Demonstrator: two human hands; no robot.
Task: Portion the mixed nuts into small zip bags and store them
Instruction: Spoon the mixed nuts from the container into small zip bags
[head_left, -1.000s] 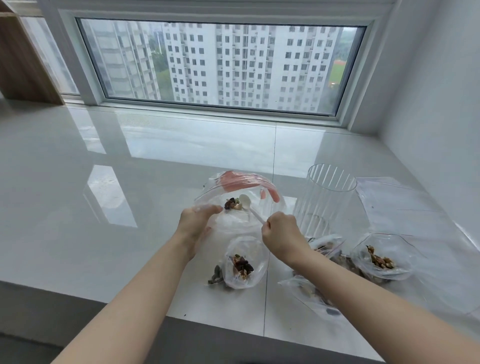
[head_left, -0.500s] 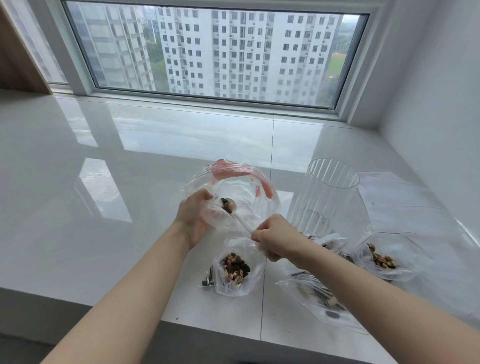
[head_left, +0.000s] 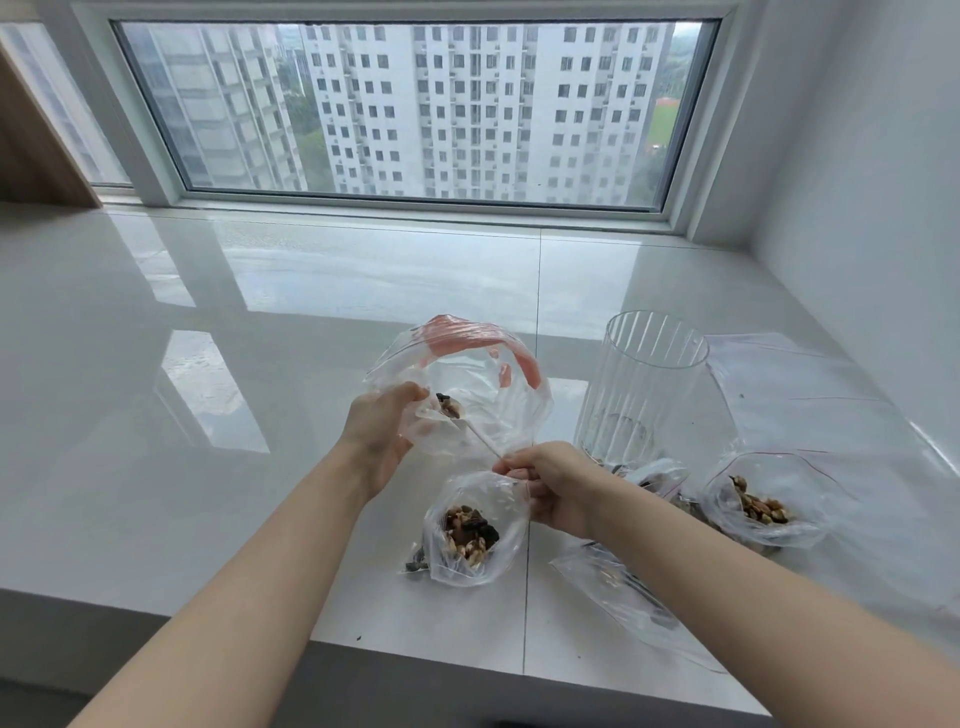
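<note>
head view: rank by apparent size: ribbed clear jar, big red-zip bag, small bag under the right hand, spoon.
1. big red-zip bag and ribbed clear jar: look alike, no ranking
2. small bag, though nearer the camera
3. spoon

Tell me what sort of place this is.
Probably a room high up in an apartment block, at a window ledge or counter. A wide window looks out on residential towers, a glossy white tiled surface runs beneath it, and a ribbed glass jar stands among zip bags of nuts.

Soft daylight enters through the window (head_left: 415, 109). It glares off the glossy counter (head_left: 208, 338). Wide-angle distortion bends the edges.
</note>
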